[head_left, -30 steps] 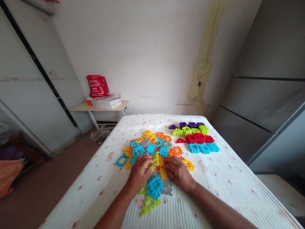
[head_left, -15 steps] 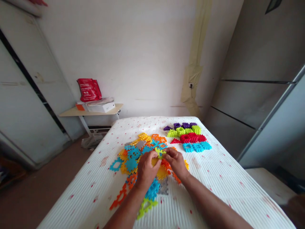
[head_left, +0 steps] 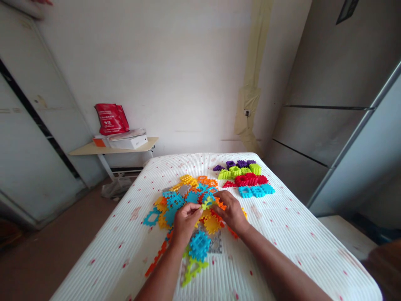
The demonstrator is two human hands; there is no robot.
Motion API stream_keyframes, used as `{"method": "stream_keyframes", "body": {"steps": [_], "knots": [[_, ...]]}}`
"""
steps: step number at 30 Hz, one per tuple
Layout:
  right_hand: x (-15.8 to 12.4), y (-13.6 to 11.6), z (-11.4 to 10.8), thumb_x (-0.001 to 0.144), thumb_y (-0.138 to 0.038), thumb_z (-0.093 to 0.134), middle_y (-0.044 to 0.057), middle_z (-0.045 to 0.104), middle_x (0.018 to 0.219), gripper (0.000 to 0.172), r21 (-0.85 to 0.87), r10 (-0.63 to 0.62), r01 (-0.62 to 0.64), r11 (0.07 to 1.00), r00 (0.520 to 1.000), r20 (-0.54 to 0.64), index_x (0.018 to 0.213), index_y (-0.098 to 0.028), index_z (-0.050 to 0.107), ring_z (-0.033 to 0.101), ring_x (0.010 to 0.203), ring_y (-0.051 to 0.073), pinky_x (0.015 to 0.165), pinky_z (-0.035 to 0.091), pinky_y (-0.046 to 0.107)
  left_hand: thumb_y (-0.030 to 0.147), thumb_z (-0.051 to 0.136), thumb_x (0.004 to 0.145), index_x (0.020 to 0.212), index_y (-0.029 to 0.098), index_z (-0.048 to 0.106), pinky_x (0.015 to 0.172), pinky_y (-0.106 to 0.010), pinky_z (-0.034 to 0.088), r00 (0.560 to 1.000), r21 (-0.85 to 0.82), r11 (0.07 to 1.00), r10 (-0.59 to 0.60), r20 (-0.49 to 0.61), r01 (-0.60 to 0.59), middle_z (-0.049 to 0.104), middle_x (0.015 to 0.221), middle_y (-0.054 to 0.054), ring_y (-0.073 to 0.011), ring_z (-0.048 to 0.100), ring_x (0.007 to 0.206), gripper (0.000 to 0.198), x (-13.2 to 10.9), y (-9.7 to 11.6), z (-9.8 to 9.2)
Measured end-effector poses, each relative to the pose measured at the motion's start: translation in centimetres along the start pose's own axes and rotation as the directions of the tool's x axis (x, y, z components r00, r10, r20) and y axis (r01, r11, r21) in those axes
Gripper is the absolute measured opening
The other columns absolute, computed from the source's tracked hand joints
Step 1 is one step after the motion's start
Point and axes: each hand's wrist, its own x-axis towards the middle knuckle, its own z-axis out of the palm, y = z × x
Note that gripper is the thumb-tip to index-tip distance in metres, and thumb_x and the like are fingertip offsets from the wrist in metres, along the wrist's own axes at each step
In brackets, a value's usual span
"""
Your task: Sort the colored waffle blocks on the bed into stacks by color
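Note:
A small lime-green interlocking puzzle tile (head_left: 206, 204) with notched edges is held above a mixed pile of tiles. My right hand (head_left: 231, 212) grips it from the right, fingers over the far side and thumb near. My left hand (head_left: 186, 222) has thumb and fingertips pinched at the tile's left corner. Beneath and around the hands lie blue tiles (head_left: 175, 201), yellow tiles (head_left: 212, 225) and orange tiles (head_left: 208, 181). Closer to me are a blue tile stack (head_left: 199, 246), a green triangular frame tile (head_left: 194, 269) and a grey tile (head_left: 215, 243).
At the back right, sorted rows hold purple tiles (head_left: 241, 164), green tiles (head_left: 234, 172), red tiles (head_left: 250, 179) and blue tiles (head_left: 257, 191). All rest on a bed-like surface with a white ribbed cover (head_left: 275, 259). A small side table (head_left: 84, 149) carries a red bag (head_left: 111, 119).
My left hand has shifted down and left, its fingers now at the green tile's left corner. The green tile has tilted and lowered slightly. The whole view has turned a little right.

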Motion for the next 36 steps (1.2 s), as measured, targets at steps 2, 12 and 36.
{"method": "stream_keyframes", "body": {"steps": [2,12,36], "knots": [[0.0,-0.3,0.2,0.082,-0.028,0.058,0.011,0.061,0.104,0.028,-0.075,-0.083,0.083,0.994,0.997,-0.005,0.109,-0.021,0.058,0.058,0.093,0.021,0.08,0.051,0.036,0.035,0.071,0.059,0.074,0.013,0.067,0.05,-0.021,0.039,0.998,-0.078,0.995,-0.059,-0.005,0.059,0.06,0.057,0.001,-0.0098,0.05,0.051,0.027,0.1,0.0,-0.1],[0.0,-0.1,0.7,0.086,-0.024,0.052,0.01,0.063,0.095,0.022,-0.173,-0.112,0.115,0.978,0.993,0.028,0.105,-0.019,0.061,0.062,0.085,0.019,0.075,0.053,0.033,0.035,0.073,0.06,0.076,0.012,0.065,0.05,-0.02,0.037,0.995,-0.244,0.965,-0.096,0.032,0.101,0.055,0.053,0.004,-0.0067,0.045,0.049,0.029,0.6,-0.7,-0.7],[12.0,8.1,-5.9,0.08,-0.026,0.062,0.008,0.064,0.105,0.027,-0.691,0.324,-0.049,0.721,0.906,0.274,0.106,-0.02,0.067,0.057,0.1,0.02,0.081,0.044,0.025,0.041,0.073,0.058,0.094,0.014,0.065,0.058,-0.024,0.047,0.993,-0.159,0.982,-0.108,-0.051,0.098,0.064,0.073,-0.001,-0.0139,0.059,0.065,0.046,0.6,0.1,-1.5]]}}
